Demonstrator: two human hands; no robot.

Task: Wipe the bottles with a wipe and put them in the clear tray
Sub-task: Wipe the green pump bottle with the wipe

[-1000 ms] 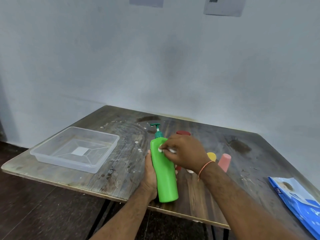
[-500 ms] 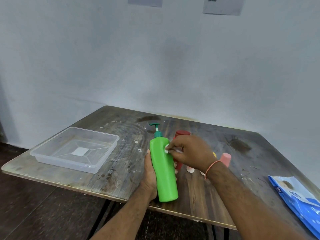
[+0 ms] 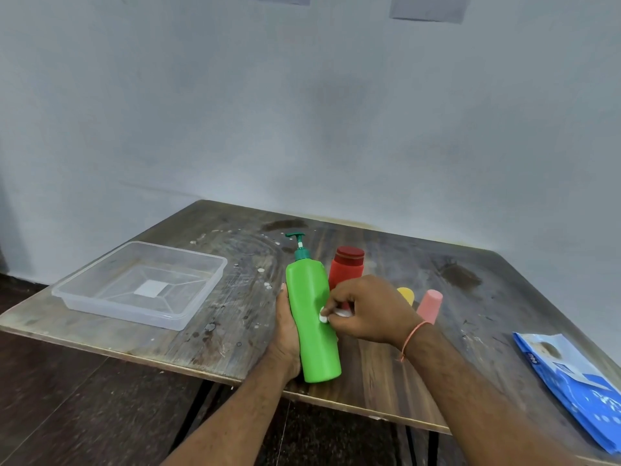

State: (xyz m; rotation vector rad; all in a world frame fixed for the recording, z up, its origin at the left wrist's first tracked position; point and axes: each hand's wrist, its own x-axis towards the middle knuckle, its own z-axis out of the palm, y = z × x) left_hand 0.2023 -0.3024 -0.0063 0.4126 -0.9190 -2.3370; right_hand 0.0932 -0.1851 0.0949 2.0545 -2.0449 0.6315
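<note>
my left hand (image 3: 285,334) wraps the green bottle (image 3: 314,322) from behind, fingers curled round its far side, keeping it tipped up off the table (image 3: 235,314) at the near edge so the front face is open to me. my right hand (image 3: 366,309) pinches a small white wipe (image 3: 327,314) between thumb and fingertips and presses it on the bottle's right flank, about halfway down; that grip looks meant to keep the wad tight for rubbing. the tray (image 3: 141,285) sits to the left, well apart, with only a white patch on its floor, so i judge no bottle is in it yet. behind my right hand stand a red bottle (image 3: 347,265), a yellow one (image 3: 406,294) and a pink one (image 3: 430,305), waiting; my hand covers their lower parts, and the yellow one is mostly hidden, so i can't tell its shape. most of the wipe is buried in my fingers. a blue pack (image 3: 571,381) at the near right is cut off by the frame, its print too blurred to read.
</note>
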